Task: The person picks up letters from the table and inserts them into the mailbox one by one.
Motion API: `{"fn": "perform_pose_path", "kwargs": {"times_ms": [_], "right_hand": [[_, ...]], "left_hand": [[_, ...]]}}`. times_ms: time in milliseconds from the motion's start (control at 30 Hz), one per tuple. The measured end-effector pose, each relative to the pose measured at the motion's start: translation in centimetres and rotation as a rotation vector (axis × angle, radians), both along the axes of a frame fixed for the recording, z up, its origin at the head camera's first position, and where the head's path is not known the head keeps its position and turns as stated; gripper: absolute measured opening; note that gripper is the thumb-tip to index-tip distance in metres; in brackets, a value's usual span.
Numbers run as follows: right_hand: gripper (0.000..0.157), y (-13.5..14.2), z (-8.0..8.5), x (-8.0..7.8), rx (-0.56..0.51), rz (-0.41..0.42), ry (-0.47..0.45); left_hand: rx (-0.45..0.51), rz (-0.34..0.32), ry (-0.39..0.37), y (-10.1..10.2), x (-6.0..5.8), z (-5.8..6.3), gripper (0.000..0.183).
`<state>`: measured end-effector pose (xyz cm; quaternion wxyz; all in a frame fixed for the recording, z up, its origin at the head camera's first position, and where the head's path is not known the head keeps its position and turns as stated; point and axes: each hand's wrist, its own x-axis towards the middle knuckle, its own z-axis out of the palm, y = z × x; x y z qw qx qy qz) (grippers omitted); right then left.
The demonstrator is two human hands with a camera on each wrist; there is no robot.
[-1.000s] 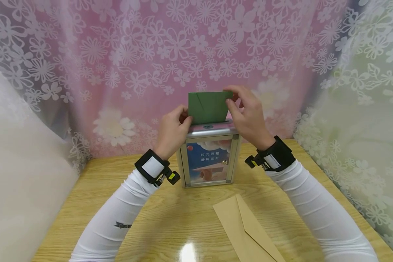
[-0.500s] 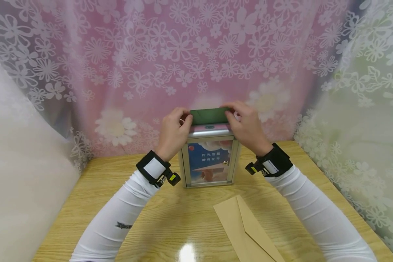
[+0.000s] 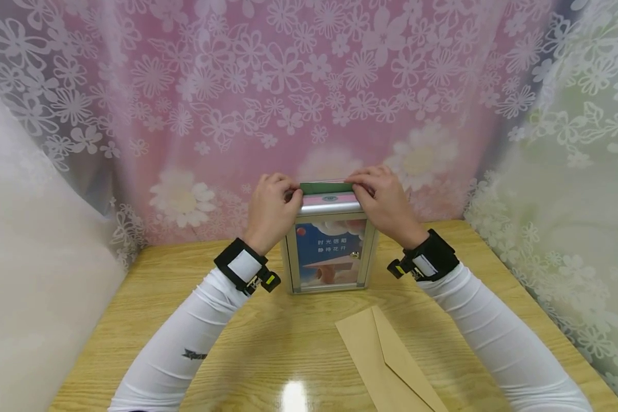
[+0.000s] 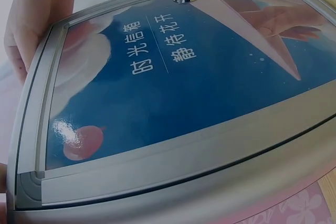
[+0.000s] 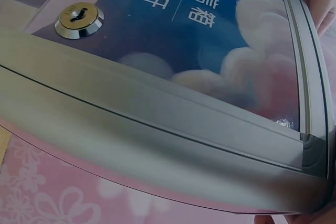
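A green envelope [image 3: 323, 187] stands in the top slot of a silver-framed letter box [image 3: 329, 252], with only a narrow strip above the slot. My left hand [image 3: 272, 210] pinches the strip's left end between thumb and fingers. At its right end, my right hand [image 3: 386, 201] does the same, fingertips close over the box top. In the left wrist view the box's blue picture door [image 4: 157, 93] fills the frame. The right wrist view shows the round door lock [image 5: 79, 20] from near; the envelope is hidden in both wrist views.
A brown envelope [image 3: 386, 360] lies slanted on the wooden table [image 3: 247, 349], in front of the box and to the right. Behind the box hangs a pink flowered curtain [image 3: 226, 103], with pale curtains down both sides.
The green envelope has slid down into the slot, from standing tall to a thin strip. My right hand has come down with it; the left has stayed near the box's top left corner.
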<state>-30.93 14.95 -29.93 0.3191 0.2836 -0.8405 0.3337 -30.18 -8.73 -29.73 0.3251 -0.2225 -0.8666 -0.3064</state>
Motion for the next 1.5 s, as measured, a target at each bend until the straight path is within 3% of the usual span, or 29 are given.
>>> {"fn": "perform_pose_path", "kwargs": {"times_ms": [300, 533, 667, 800, 967, 1200, 1367, 1500], "right_hand": [[0.022, 0.7, 0.1, 0.5, -0.016, 0.009, -0.009], [0.022, 3.4, -0.8, 1.8, -0.08, 0.028, 0.003], [0.022, 5.4, -1.9, 3.0, -0.1, 0.017, -0.015], [0.024, 7.0, -3.4, 4.2, -0.085, -0.02, -0.04], [0.027, 8.5, -5.6, 5.3, -0.046, -0.059, -0.098], [0.028, 9.3, -8.1, 6.5, 0.011, -0.062, -0.155], [0.035, 9.5, -9.4, 7.4, 0.078, -0.048, -0.237], [0.044, 9.6, -10.5, 8.1, 0.155, -0.043, -0.34]], "left_hand": [[0.023, -0.034, 0.049, -0.2, 0.4, -0.1, 0.016], [-0.003, -0.096, 0.263, -0.1, 1.8, -1.0, 0.015], [-0.092, -0.123, 0.415, 0.0, 3.2, -1.8, 0.016], [-0.173, -0.146, 0.481, 0.2, 4.2, -3.1, 0.015], [-0.201, -0.181, 0.452, 0.4, 4.9, -5.3, 0.013], [-0.279, -0.22, 0.33, 1.1, 5.6, -9.2, 0.013], [-0.407, -0.214, 0.193, 2.3, 6.3, -12.0, 0.015], [-0.553, -0.184, 0.03, 3.3, 7.1, -14.2, 0.025]]}}
